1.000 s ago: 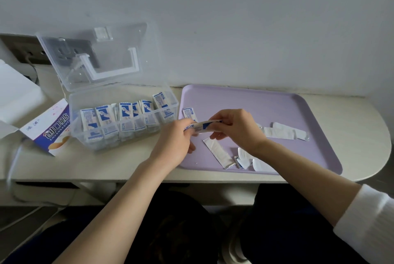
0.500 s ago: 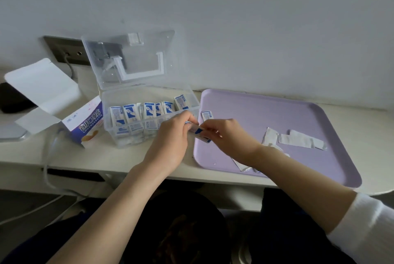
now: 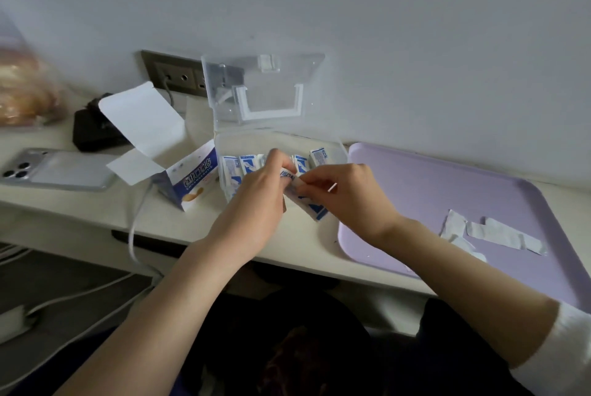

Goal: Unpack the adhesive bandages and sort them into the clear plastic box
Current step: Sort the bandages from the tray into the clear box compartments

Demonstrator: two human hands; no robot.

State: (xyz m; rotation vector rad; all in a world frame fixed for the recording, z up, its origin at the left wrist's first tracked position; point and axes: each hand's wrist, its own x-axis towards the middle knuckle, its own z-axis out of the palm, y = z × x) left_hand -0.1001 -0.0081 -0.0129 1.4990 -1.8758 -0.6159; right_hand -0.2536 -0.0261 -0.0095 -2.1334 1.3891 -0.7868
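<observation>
A clear plastic box (image 3: 332, 146) stands open against the wall, its lid (image 3: 265, 88) tilted up. Several blue-and-white wrapped bandages (image 3: 235, 168) stand in a row inside it. My left hand (image 3: 256, 197) and my right hand (image 3: 345, 194) meet just in front of the box, both pinching a small stack of wrapped bandages (image 3: 307, 200) between them. The stack hangs over the table edge beside the box. My left hand hides part of the box's front.
A lilac tray (image 3: 447, 184) with torn white wrapper strips (image 3: 499, 234) lies to the right. The opened bandage carton (image 3: 192, 181) sits left of the box. Further left are a phone (image 3: 57, 170), a dark charger (image 3: 92, 131) and a white cable (image 3: 132, 235). Wall sockets (image 3: 176, 77) are behind.
Both hands have carried the stack of bandages from over the tray leftward to the front of the clear box. The view has swung left, revealing the phone and charger.
</observation>
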